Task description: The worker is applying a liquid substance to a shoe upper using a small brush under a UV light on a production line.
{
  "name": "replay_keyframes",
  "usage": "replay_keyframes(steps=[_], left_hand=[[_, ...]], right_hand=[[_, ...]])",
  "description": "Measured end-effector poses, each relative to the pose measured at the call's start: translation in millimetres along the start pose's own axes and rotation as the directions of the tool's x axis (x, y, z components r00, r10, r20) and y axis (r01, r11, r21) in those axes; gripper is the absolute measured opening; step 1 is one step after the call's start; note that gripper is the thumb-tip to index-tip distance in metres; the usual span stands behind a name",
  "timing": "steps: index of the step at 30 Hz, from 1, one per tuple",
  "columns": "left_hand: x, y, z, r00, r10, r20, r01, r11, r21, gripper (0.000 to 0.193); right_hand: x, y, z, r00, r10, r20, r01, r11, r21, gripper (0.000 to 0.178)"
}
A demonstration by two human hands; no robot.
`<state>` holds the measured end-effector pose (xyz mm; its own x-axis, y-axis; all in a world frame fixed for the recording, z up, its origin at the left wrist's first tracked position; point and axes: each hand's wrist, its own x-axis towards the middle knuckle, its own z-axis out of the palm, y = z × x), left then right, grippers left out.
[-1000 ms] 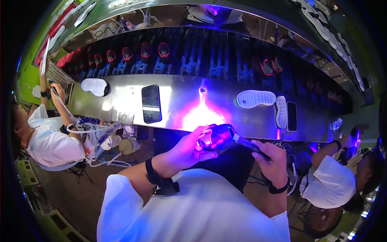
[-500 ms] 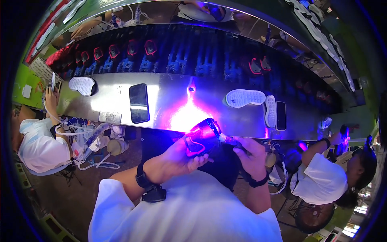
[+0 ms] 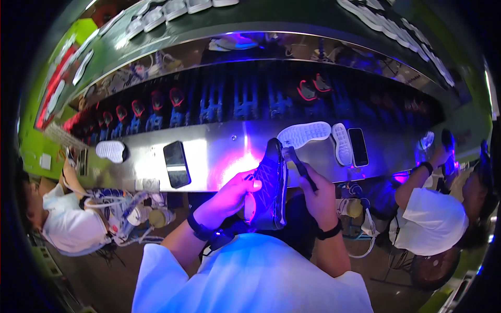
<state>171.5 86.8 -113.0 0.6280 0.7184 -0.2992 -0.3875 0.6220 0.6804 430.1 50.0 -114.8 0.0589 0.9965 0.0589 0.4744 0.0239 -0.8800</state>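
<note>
A dark shoe upper (image 3: 268,190) with laces and a pale line along its lower edge stands toe away from me over the table's near edge. My left hand (image 3: 229,197) is closed around its left side near the opening, the thumb on top. In my right hand (image 3: 319,201) is a brush (image 3: 302,169) with a dark handle, gripped between the fingers. The brush head lies beside the right edge of the toe; whether it touches cannot be made out. Pink-violet light falls on the left hand and the shoe.
On the metal table (image 3: 209,141) lie white soles (image 3: 304,134), a dark phone (image 3: 177,164) and another phone (image 3: 358,147). Behind runs a rack of shoe uppers (image 3: 176,97) with red openings. A shelf above bears more soles (image 3: 175,9). Co-workers sit left (image 3: 78,219) and right (image 3: 430,221).
My left hand has turned the shoe from tilted sideways to upright with the toe pointing away. The brush has shifted to the toe's right edge. The view has tilted up, showing more shelf.
</note>
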Motion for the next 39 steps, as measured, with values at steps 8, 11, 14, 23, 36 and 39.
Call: replay_keyframes(steps=[8, 11, 14, 23, 36, 39], left_hand=[[-3, 32, 14, 0.911, 0.412, -0.014, -0.273, 0.63, 0.727, 0.085], [-8, 32, 7, 0.791, 0.583, 0.185, -0.351, 0.184, 0.918, 0.085], [-9, 31, 7, 0.654, 0.659, 0.37, -0.401, -0.112, 0.909, 0.076], [-31, 43, 3, 0.393, 0.484, 0.782, -0.438, -0.649, 0.622, 0.051], [-29, 49, 20, 0.415, 0.349, 0.84, -0.391, -0.765, 0.511, 0.049], [-21, 49, 25, 0.425, 0.349, 0.835, -0.396, -0.758, 0.518, 0.051]], right_hand=[[-55, 4, -14, 0.992, -0.026, 0.124, 0.008, 0.989, 0.15, 0.043], [-64, 6, -25, 0.994, 0.106, -0.001, -0.105, 0.983, 0.152, 0.044], [-66, -10, -43, 0.981, 0.195, 0.026, -0.196, 0.956, 0.22, 0.043], [-49, -67, -66, 0.985, -0.164, 0.047, 0.159, 0.983, 0.086, 0.045], [-47, -59, -74, 0.968, -0.156, 0.198, 0.147, 0.987, 0.059, 0.043], [-51, -46, -79, 0.97, -0.142, 0.198, 0.126, 0.988, 0.092, 0.043]])
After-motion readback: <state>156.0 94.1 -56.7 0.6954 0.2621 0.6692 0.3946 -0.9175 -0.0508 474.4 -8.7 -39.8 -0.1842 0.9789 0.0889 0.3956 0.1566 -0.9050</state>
